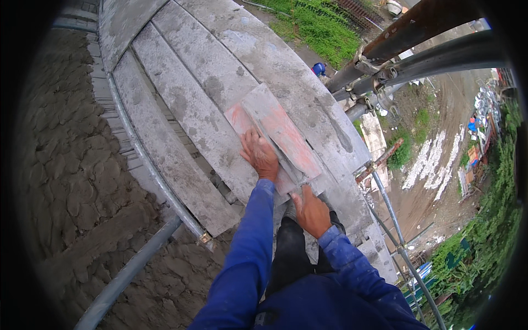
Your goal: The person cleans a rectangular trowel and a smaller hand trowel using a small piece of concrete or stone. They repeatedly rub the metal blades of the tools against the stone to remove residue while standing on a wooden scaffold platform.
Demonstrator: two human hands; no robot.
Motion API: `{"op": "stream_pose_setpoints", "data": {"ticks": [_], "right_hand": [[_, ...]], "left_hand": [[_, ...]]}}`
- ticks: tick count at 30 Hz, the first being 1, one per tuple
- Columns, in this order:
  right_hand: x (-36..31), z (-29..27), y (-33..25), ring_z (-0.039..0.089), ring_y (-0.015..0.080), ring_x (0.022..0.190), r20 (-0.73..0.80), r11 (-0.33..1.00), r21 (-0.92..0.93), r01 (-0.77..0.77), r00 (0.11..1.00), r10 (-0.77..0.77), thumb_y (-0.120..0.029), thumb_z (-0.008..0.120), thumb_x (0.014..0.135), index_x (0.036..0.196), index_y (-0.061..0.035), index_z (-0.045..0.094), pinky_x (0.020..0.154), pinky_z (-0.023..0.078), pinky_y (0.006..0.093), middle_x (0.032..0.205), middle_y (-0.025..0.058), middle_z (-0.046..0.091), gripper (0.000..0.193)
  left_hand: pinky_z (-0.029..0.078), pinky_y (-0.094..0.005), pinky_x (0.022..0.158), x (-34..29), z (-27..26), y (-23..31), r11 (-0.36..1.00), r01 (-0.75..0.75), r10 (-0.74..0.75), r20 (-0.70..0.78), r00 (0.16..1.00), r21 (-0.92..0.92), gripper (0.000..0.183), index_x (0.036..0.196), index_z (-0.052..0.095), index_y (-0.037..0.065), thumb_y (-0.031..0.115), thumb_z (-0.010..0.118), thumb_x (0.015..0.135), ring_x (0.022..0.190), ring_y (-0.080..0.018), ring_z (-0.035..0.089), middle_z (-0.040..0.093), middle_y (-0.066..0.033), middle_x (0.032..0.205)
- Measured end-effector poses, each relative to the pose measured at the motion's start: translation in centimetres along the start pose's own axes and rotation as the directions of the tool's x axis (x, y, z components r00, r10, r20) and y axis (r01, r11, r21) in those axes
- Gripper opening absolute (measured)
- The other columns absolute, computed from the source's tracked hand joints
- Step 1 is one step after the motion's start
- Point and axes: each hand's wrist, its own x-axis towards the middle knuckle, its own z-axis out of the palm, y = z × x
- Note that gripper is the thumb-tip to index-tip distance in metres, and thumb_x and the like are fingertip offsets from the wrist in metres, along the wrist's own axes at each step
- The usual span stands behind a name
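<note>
Matt, scuffed board (290,137) (cloth sleeves (250,236))

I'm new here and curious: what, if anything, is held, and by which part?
The right hand seems to grip a red-smeared board by its near end; the left hand rests on its left part, grip unclear.

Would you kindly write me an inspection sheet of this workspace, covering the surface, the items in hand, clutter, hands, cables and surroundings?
Surface: grey planks, stained, with gaps between some.
Job's things: pink-smeared flat piece over the planks; contact beneath unclear.
Clutter: mixed scrap on the ground at far right.
Hands: left hand laid on the piece, palm down; right hand at its near end, grip partly hidden.
Cables: nothing seen on the planks.
Surroundings: rough grey surface at left, metal pipe, green plants.
</note>
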Motion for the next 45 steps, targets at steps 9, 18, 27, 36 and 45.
{"op": "stream_pose_setpoints", "data": {"ticks": [9, 18, 27, 36, 45], "right_hand": [[1.4, 1.7, -1.1, 0.068, 0.0464, 0.077, -0.119, 0.999, -0.047, 0.007, 0.993, -0.013, -0.042, 0.05, 0.103, 0.125, -0.0024, 0.048, 0.067, 0.054, 0.056, 0.091, 0.0251, 0.067, 0.046], [1.7, 0.6, -1.8, 0.067, 0.0472, 0.075, -0.124, 0.996, -0.09, -0.023, 0.992, 0.012, -0.04, 0.051, 0.103, 0.12, -0.003, 0.048, 0.065, 0.053, 0.0554, 0.093, 0.0264, 0.067, 0.041], [2.3, 1.0, -1.7, 0.068, 0.0448, 0.072, -0.136, 0.989, -0.149, -0.012, 0.991, -0.009, -0.041, 0.052, 0.103, 0.116, -0.0034, 0.048, 0.062, 0.054, 0.0534, 0.088, 0.024, 0.066, 0.04], [1.4, 2.3, -1.2, 0.068, 0.0455, 0.074, -0.132, 0.992, -0.127, 0.014, 0.991, -0.031, -0.043, 0.05, 0.103, 0.119, -0.0027, 0.048, 0.063, 0.054, 0.0546, 0.088, 0.024, 0.067, 0.043], [1.1, 2.4, -1.0, 0.068, 0.0467, 0.076, -0.186, 0.995, -0.085, 0.047, 0.981, -0.063, -0.044, 0.048, 0.104, 0.119, -0.0028, 0.048, 0.065, 0.054, 0.0553, 0.089, 0.0253, 0.068, 0.044]], "left_hand": [[0.001, -0.0665, 0.119, 0.1, -0.2, 0.0, 0.999, -0.053, 0.053, -0.004, 0.999, -0.002, 0.068, 0.15, 0.043, 0.006, 0.052, 0.02, 0.107, 0.153, -0.0372, 0.018, 0.037, -0.0138, 0.158], [-0.001, -0.0654, 0.119, 0.2, -0.1, -0.8, 0.998, -0.054, 0.055, 0.037, 0.998, -0.021, 0.067, 0.151, 0.043, 0.008, 0.052, 0.021, 0.106, 0.153, -0.037, 0.017, 0.038, -0.0127, 0.157], [-0.001, -0.0657, 0.119, 0.3, -0.6, -0.2, 0.999, -0.025, 0.025, 0.024, 0.999, -0.023, 0.068, 0.151, 0.044, 0.007, 0.052, 0.021, 0.105, 0.153, -0.0378, 0.017, 0.039, -0.0134, 0.157], [0.0, -0.0618, 0.119, 0.5, -0.6, -0.9, 0.997, -0.067, 0.066, 0.02, 0.998, 0.042, 0.068, 0.149, 0.044, 0.002, 0.05, 0.024, 0.106, 0.152, -0.038, 0.019, 0.04, -0.0148, 0.156], [0.005, -0.0678, 0.117, 0.5, -0.8, -1.3, 0.995, -0.062, 0.063, -0.006, 0.998, 0.072, 0.06, 0.149, 0.047, 0.007, 0.043, 0.025, 0.106, 0.151, -0.0399, 0.021, 0.041, -0.0128, 0.154]]}}
